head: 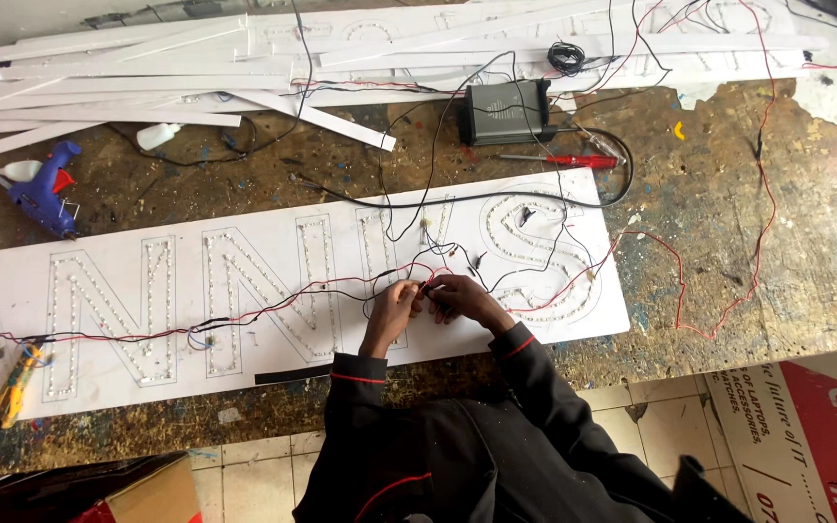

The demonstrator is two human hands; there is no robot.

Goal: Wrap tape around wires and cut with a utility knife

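Observation:
A long white sign board (273,358) with outlined letters full of small lamps lies across the worn workbench. Red and black wires (273,302) run over it. My left hand (392,308) and my right hand (459,296) meet above the board's middle, both pinching the ends of the thin red and black wires between the fingertips. The wire ends themselves are too small to make out.
A blue glue gun (43,189) lies at the far left. A dark power supply box (506,111) and a red-handled screwdriver (573,160) sit behind the board. White strips (147,87) pile at the back. A yellow tool (14,384) lies at the board's left; cardboard boxes (806,436) stand below.

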